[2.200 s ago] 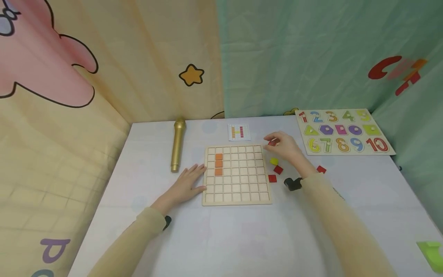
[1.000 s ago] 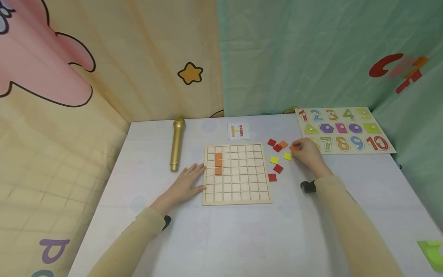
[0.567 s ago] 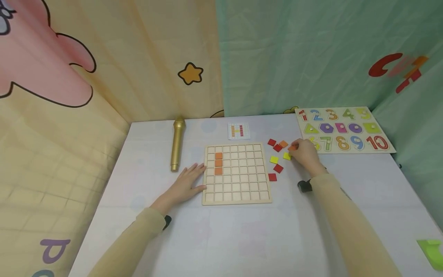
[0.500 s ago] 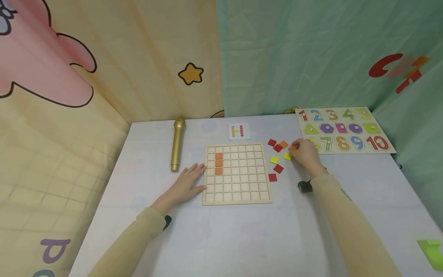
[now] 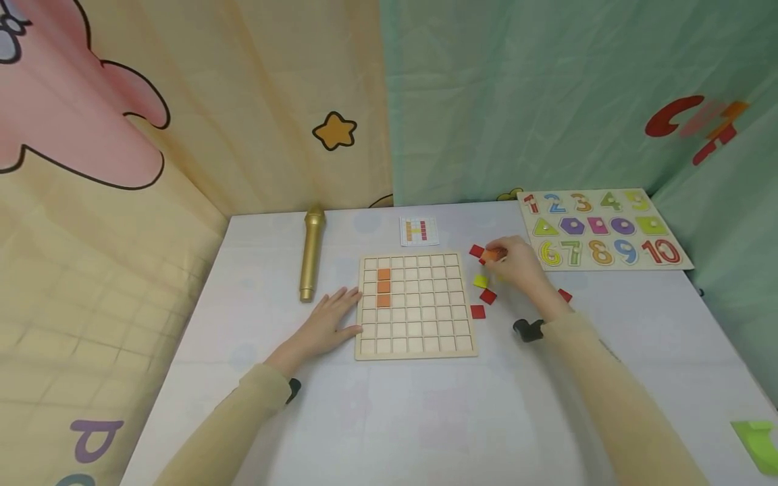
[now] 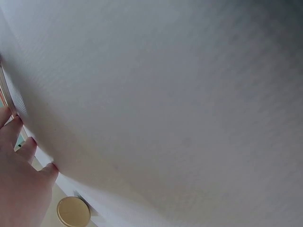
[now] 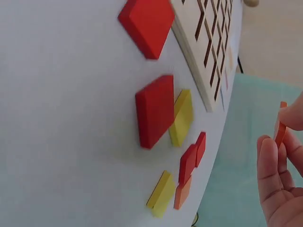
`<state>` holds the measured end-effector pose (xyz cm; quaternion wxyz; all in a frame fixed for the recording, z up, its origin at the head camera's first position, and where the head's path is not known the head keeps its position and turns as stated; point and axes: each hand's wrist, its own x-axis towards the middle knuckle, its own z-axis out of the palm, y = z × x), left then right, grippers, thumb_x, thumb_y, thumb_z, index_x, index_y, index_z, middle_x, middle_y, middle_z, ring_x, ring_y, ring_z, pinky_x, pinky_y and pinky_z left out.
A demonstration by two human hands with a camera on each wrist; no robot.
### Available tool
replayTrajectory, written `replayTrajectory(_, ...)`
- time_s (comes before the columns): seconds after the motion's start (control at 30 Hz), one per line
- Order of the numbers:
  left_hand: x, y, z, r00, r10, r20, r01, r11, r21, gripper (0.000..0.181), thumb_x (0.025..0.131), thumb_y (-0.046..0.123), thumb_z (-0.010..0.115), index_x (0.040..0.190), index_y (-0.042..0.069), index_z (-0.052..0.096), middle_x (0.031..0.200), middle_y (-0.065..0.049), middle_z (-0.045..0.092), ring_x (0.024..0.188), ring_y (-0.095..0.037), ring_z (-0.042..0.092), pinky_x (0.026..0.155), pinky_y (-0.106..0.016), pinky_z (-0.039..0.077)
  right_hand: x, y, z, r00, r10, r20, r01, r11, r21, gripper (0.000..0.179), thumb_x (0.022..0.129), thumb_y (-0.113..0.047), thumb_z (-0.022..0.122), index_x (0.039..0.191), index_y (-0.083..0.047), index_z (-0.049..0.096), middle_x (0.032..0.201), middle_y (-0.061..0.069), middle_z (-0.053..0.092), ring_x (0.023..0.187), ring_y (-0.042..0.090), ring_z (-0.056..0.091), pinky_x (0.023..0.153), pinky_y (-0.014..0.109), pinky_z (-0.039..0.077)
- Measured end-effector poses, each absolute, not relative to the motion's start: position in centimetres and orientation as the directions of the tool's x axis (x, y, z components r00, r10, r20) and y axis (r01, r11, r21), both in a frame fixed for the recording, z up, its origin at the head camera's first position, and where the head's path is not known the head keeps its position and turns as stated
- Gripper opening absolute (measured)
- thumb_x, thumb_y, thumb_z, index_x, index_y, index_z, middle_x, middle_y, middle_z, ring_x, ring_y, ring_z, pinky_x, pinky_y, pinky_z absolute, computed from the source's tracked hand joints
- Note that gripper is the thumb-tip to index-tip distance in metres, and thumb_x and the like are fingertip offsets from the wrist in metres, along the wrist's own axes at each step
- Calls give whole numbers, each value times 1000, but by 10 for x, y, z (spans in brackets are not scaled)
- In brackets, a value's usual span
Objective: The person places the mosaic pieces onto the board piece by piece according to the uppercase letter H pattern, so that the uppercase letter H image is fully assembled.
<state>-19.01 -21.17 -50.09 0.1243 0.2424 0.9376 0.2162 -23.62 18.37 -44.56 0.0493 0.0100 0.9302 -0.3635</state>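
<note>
My right hand [image 5: 516,262] pinches an orange square tile [image 7: 280,130] between thumb and fingers, above the loose tiles right of the board. Under and around it lie red tiles [image 7: 157,111], yellow tiles [image 7: 182,118] and another orange tile [image 7: 182,193]. My left hand [image 5: 328,320] lies flat on the table, fingertips touching the left edge of a wooden grid board [image 5: 416,356]. Three orange tiles [image 5: 383,287] sit in a column in the board's second column from the left. In the left wrist view, the left hand [image 6: 23,179] shows spread fingers.
A small pattern card [image 5: 419,231] lies behind the board. To the left is a gold microphone [image 5: 312,253]. A number-and-shape puzzle board [image 5: 604,229] lies at the back right. One red tile [image 5: 565,295] lies beside the right wrist; a green object [image 5: 756,445] is at the right edge.
My right hand has moved left from beside the puzzle board, carrying the orange tile over the loose tiles. The red tile by its wrist shows again. The left hand has stayed put.
</note>
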Motion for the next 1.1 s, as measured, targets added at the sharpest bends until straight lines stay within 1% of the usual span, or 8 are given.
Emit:
replayTrajectory(0.2, -189, -212, -501, -849, 511, -134, 404, 791, 459, 75, 94, 37, 65, 155, 9, 31, 162, -10, 28, 152, -35, 17, 124, -58, 8, -222, 151, -445, -982, -191, -6, -128, 682, -720, 34, 86, -8, 69, 118, 1, 66, 114, 18, 60, 100, 29, 58, 89, 42, 54)
replayTrajectory(0.37, -189, -211, -499, -848, 512, -138, 400, 788, 467, 74, 95, 37, 65, 155, 9, 31, 163, -9, 27, 152, -34, 16, 124, -57, 8, -213, 119, -450, -955, -295, 32, -220, 632, -743, 32, 81, -5, 70, 113, -2, 69, 105, 12, 64, 93, 23, 61, 83, 35, 57)
replayTrajectory(0.5, -189, -211, -501, -846, 516, -135, 404, 785, 469, 74, 95, 37, 65, 155, 9, 31, 163, -8, 27, 152, -34, 16, 124, -57, 8, -207, 94, -456, -937, -349, 16, -241, 613, -752, 31, 81, -6, 71, 111, -5, 70, 105, 8, 64, 91, 19, 60, 80, 29, 56)
replayTrajectory(0.7, -189, -212, -500, -844, 523, -120, 416, 778, 471, 74, 94, 35, 66, 154, 8, 32, 162, -10, 29, 152, -35, 18, 124, -58, 8, -199, 58, -460, -907, -421, -21, -259, 595, -761, 29, 83, -8, 72, 112, -7, 70, 104, 5, 64, 86, 15, 57, 70, 22, 52)
replayTrajectory(0.8, -189, -212, -501, -844, 521, -124, 413, 781, 468, 74, 94, 36, 66, 154, 8, 32, 162, -10, 28, 152, -35, 17, 124, -58, 9, -198, 43, -466, -896, -443, -40, -264, 602, -754, 29, 84, -10, 73, 113, -8, 70, 104, 3, 63, 82, 13, 55, 68, 21, 50)
replayTrajectory(0.93, -190, -212, -501, -847, 515, -129, 411, 790, 454, 74, 94, 36, 65, 154, 8, 32, 162, -10, 28, 152, -35, 18, 124, -58, 9, -201, 29, -473, -883, -467, -49, -286, 617, -733, 30, 85, -13, 75, 114, -7, 70, 97, 2, 62, 78, 12, 54, 66, 21, 48)
replayTrajectory(1.03, -190, -211, -500, -849, 513, -130, 410, 793, 451, 74, 94, 36, 65, 154, 8, 32, 162, -10, 29, 152, -35, 18, 124, -58, 9, -202, 23, -478, -876, -479, -59, -303, 642, -705, 29, 85, -13, 74, 113, -6, 70, 88, 1, 59, 75, 11, 53, 64, 20, 46)
replayTrajectory(1.1, -190, -211, -500, -849, 512, -128, 409, 792, 453, 74, 94, 36, 66, 154, 8, 32, 162, -11, 29, 152, -35, 18, 124, -58, 9, -203, 22, -481, -873, -485, -62, -318, 659, -682, 27, 85, -11, 74, 112, -7, 71, 86, -1, 58, 74, 10, 52, 63, 20, 45)
